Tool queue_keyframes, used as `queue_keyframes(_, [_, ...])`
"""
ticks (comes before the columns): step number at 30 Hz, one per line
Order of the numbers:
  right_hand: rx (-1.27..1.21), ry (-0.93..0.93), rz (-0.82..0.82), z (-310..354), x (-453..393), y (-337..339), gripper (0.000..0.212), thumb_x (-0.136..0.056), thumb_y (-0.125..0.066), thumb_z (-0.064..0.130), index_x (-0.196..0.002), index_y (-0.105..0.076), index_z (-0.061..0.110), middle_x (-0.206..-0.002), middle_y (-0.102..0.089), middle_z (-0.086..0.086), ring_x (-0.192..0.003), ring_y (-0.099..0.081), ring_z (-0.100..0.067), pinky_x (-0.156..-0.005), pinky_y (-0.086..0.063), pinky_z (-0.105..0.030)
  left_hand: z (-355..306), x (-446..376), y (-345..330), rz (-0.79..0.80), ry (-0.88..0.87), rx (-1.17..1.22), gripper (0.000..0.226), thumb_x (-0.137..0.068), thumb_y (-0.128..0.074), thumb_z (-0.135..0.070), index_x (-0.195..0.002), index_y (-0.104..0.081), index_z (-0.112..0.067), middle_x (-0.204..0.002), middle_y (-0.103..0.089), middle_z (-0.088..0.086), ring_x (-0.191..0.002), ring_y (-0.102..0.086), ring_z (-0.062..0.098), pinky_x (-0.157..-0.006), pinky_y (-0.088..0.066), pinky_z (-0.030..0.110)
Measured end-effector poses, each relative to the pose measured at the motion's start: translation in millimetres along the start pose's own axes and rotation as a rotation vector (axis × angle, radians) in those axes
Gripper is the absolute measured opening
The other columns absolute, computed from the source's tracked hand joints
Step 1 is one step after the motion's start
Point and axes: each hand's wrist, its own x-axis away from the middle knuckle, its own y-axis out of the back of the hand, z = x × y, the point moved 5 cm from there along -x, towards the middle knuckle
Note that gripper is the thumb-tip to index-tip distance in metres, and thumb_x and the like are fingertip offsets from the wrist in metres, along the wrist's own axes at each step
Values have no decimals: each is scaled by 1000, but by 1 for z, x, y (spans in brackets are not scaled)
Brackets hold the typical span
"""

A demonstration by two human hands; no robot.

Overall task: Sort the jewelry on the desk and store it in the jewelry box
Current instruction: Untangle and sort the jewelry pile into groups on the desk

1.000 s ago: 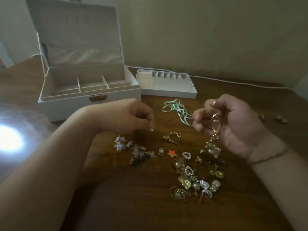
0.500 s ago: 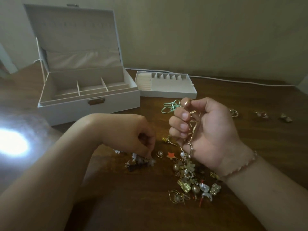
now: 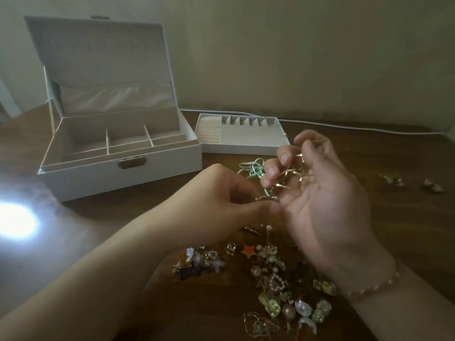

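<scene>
White jewelry box (image 3: 118, 175), brown desk (image 3: 406, 217), mint-green ribbon (image 3: 253, 168), gold hoops (image 3: 290, 174).

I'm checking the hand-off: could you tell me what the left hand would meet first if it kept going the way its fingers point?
Probably the right hand; the left hand's fingertips nearly touch it already.

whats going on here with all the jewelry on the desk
A person is sorting loose jewelry. The right hand cups several gold hoop earrings above the desk, and the left hand pinches a small gold piece right beside it. A mixed pile of pearls and charms lies below on the wood. The white jewelry box stands open with bare compartments, its removable tray set beside it.
</scene>
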Motion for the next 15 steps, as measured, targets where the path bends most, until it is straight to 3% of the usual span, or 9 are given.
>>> queue_keyframes(4, [-9,44,-10,5,-2,4,7,-88,-46,21,-91,-51,18,-77,-47,-3,-66,-48,-18,-62,-42,-31,2,0,5,-7,2,5,31,-82,-62,-50,-81,-76,-23,-66,-68,8,-62,-59,38,-54,-50,46])
queue_keyframes(7, [18,29,11,4,-1,6,6,-90,-45,21,-92,-50,18,-79,-46,-3,-67,-49,-18,-63,-44,-30,2,0,8,-54,5,49,33,-77,-62,-52,-81,-78,-23,-76,-74,8,-66,-64,33,-70,-56,55])
queue_keyframes(11, [154,-16,55,-4,3,5,7,-97,-40,23,-96,-47,20,-81,-49,0,-69,-51,-16,-52,-48,-30,6,-2,9,-92,59,146,32,-71,-67,-47,-79,-79,-19,-74,-76,4,-60,-61,18,-70,-56,52])
queue_keyframes(15, [440,-9,43,-8,0,10,9,-90,-42,36,-92,-51,34,-74,-55,8,-74,-47,-26,-68,-50,-54,8,-2,10,-153,45,182,28,-70,-67,-44,-79,-78,-20,-71,-76,1,-58,-63,14,-63,-55,34])
